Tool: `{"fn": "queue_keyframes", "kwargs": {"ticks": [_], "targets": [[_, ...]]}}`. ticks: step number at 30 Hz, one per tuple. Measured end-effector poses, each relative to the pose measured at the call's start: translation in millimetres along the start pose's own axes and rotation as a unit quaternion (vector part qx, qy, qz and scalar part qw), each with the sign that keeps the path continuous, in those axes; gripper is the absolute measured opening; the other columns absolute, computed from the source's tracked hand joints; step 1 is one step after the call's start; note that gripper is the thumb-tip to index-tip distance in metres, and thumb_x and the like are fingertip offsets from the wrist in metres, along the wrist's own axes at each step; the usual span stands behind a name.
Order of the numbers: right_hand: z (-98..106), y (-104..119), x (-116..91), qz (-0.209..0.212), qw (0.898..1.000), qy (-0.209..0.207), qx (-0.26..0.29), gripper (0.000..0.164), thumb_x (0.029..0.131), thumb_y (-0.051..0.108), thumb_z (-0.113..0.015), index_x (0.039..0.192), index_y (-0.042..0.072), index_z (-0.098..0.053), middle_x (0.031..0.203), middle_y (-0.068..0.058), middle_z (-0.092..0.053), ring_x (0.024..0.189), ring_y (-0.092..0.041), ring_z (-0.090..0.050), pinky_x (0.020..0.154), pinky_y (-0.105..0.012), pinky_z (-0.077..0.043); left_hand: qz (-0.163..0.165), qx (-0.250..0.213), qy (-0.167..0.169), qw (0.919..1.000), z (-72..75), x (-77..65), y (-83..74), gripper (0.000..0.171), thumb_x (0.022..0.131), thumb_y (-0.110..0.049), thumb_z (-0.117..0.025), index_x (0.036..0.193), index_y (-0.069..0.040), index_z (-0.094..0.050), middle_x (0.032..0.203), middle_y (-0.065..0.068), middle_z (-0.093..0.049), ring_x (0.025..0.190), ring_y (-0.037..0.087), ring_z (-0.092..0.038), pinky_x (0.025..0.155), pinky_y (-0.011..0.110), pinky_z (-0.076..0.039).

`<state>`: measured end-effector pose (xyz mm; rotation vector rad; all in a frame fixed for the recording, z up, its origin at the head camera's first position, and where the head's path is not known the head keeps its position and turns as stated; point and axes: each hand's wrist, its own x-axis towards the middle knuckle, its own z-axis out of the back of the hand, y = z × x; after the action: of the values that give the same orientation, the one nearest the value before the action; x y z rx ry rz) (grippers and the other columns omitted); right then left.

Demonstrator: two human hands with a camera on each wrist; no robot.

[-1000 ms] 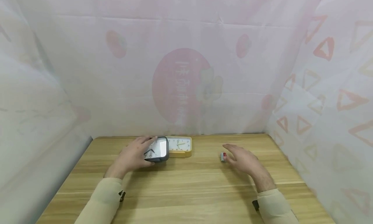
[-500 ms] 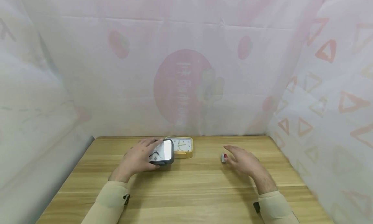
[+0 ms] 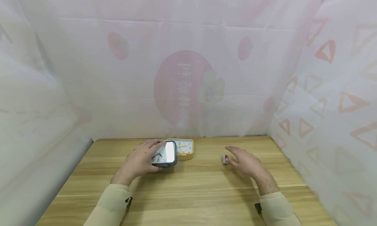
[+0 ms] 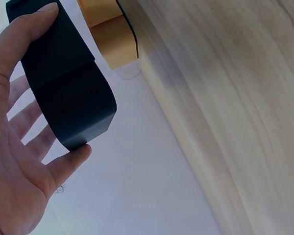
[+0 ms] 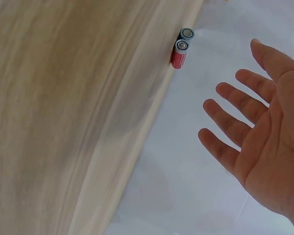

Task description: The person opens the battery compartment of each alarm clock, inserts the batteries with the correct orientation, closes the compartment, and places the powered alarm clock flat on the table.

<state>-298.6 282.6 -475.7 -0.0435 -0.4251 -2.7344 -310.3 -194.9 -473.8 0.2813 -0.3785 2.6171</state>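
Observation:
My left hand (image 3: 141, 159) grips a dark-framed alarm clock (image 3: 165, 155) by its left part, thumb along the lower side and fingers over the top. The left wrist view shows the underside of this dark clock (image 4: 71, 81) raised above the table, the thumb on one face. Partly behind it lies a yellow alarm clock (image 3: 185, 147), face up. Over on the right, my right hand (image 3: 245, 161) hovers with relaxed, spread fingers and holds nothing. Close by its thumb are two batteries (image 3: 225, 160), one red and one grey; in the right wrist view the red battery (image 5: 179, 55) stands clear of the fingers.
The wooden table (image 3: 188, 193) carries all of this. A pale printed cloth (image 3: 188, 33) hangs behind the back edge, with more cloth on the left and right sides.
My left hand has moved the dark clock a little to the right and toward me, covering more of the yellow clock. The right hand has stayed in place.

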Motion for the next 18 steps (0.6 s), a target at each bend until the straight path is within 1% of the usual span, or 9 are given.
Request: {"fn": "queue_keyframes", "kwargs": {"ticks": [5, 10, 18], "targets": [[-0.3, 3.7, 0.5, 0.008, 1.0, 0.0, 0.011, 0.062, 0.12, 0.032, -0.07, 0.175, 0.01, -0.054, 0.177, -0.02, -0.059, 0.161, -0.051, -0.06, 0.131, -0.073, -0.051, -0.007, 0.003, -0.009, 0.9999, -0.2, -0.5, -3.9, 0.123, 0.075, -0.038, -0.113, 0.179, -0.022, -0.051, 0.176, 0.015, -0.06, 0.161, 0.044, -0.059, 0.121, 0.075, -0.06], [-0.8, 8.3, 1.5, 0.016, 0.999, -0.003, 0.028, 0.062, 0.12, 0.033, -0.07, 0.174, 0.008, -0.055, 0.177, -0.022, -0.059, 0.162, -0.052, -0.059, 0.132, -0.073, -0.051, -0.014, 0.007, -0.01, 0.9998, -1.5, 0.6, -7.9, 0.124, 0.074, -0.038, -0.114, 0.179, -0.021, -0.051, 0.177, 0.015, -0.06, 0.162, 0.044, -0.059, 0.121, 0.074, -0.059], [-3.0, 18.8, 6.4, 0.025, 0.998, -0.008, 0.06, 0.062, 0.12, 0.028, -0.07, 0.174, 0.003, -0.053, 0.175, -0.024, -0.06, 0.162, -0.051, -0.059, 0.134, -0.07, -0.05, -0.021, 0.011, -0.013, 0.9996, -3.3, 0.1, -14.0, 0.122, 0.074, -0.039, -0.114, 0.178, -0.021, -0.053, 0.176, 0.015, -0.06, 0.162, 0.043, -0.059, 0.121, 0.072, -0.061]]}}
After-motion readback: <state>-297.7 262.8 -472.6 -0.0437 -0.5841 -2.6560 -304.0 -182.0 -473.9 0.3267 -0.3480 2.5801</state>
